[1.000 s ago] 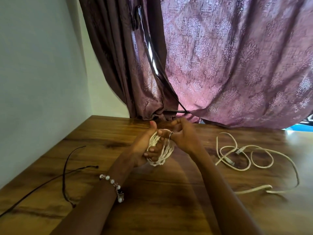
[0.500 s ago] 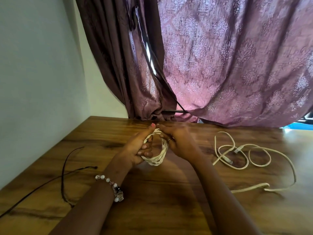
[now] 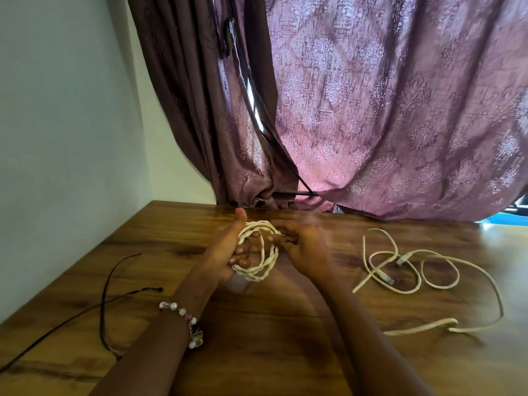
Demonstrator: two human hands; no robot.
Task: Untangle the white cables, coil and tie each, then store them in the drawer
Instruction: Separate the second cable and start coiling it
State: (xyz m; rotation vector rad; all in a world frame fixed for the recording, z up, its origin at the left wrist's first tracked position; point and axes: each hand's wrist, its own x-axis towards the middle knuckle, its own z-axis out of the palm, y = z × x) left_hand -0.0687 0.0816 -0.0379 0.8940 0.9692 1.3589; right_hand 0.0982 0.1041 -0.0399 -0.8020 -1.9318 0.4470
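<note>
A coiled white cable [image 3: 264, 270] forms a tight twisted ring just above the wooden table [image 3: 257, 332]. My left hand [image 3: 228, 250] holds the ring's left side, fingers through the loop and thumb up. My right hand [image 3: 303, 247] pinches the ring's right side, with a ring on one finger. A second white cable [image 3: 434, 281] lies loose and looped on the table to the right, its two plug ends near the middle of the loops. No drawer is in view.
A thin black cord [image 3: 105, 292] lies on the table at the left. A purple patterned curtain [image 3: 371, 110] hangs behind the table's back edge. A pale wall [image 3: 57, 138] borders the table on the left.
The bundle has opened from a bunched handful into a round twisted ring. Both hands have lowered a little toward the table, and my right hand has shifted to the ring's right side.
</note>
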